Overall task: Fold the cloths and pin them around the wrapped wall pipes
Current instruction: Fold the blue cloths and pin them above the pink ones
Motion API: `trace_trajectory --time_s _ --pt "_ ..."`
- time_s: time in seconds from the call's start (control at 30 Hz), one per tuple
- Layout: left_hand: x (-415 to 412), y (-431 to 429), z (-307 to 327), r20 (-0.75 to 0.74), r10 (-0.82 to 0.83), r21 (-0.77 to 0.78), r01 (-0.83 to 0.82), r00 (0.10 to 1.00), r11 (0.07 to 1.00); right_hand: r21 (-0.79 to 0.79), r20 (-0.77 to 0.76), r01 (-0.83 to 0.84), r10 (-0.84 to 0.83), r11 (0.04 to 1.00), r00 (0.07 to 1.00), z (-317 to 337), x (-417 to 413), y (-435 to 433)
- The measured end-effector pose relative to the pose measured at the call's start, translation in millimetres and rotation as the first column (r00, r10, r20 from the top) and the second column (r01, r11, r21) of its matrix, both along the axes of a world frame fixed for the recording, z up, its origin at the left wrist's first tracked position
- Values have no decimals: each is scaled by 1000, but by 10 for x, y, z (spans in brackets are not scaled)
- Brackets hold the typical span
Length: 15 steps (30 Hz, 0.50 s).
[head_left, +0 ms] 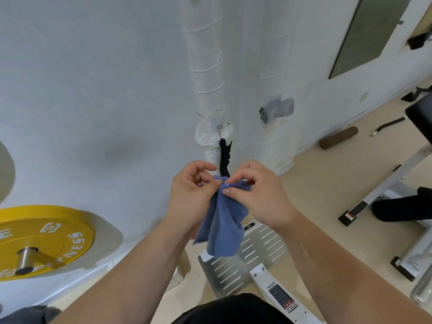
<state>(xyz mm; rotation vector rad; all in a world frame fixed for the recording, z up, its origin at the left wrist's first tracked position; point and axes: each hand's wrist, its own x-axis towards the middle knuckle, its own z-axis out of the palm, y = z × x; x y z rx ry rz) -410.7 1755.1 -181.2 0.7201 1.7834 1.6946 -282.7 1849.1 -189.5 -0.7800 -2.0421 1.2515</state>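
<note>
step: folding blue cloth (pixel 222 220) | left hand (pixel 191 195) and right hand (pixel 259 195) pinch its top edge, before the wrapped pipes (pixel 208 90) | advice: likely align corners, keep fold taut before pinning

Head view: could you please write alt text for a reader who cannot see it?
Left hand and right hand pinch the top of a blue cloth hanging between them, facing a wall. A grey cloth sits on the right wrapped pipe; a black strip hangs on the left wrapped pipe.
</note>
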Motion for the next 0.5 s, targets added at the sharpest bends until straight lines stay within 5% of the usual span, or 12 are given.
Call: trace_trajectory --time_s 0.33,0.5 --pt "12 -65 10 149 -200 82 189 969 979 96 -10 -35 36 995 999 -1 84 51" --pt "51 -87 1 90 -247 60 243 965 968 139 -9 -62 64 988 998 -35 100 69"
